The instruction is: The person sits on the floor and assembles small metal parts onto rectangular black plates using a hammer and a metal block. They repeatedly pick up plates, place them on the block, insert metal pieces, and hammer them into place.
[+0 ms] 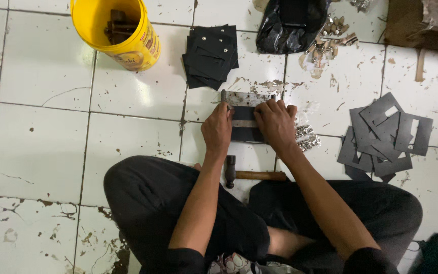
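Person sits cross-legged on tiled floor (41, 147). Left hand (217, 129) and right hand (276, 124) both press down on a dark flat piece (243, 127) lying on a metal plate (244, 98), fingers pressed together along its edges. Hammer (247, 174) just below hands. Stack of black pieces (211, 56) above, yellow bucket (117, 33) upper left, grey cut pieces (384, 137) right.

Single head view, looking steeply down, close over lap.

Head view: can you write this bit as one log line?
left hand: pressing dark sheet | right hand: pressing it too | metal block: underneath | hammer: lying untouched
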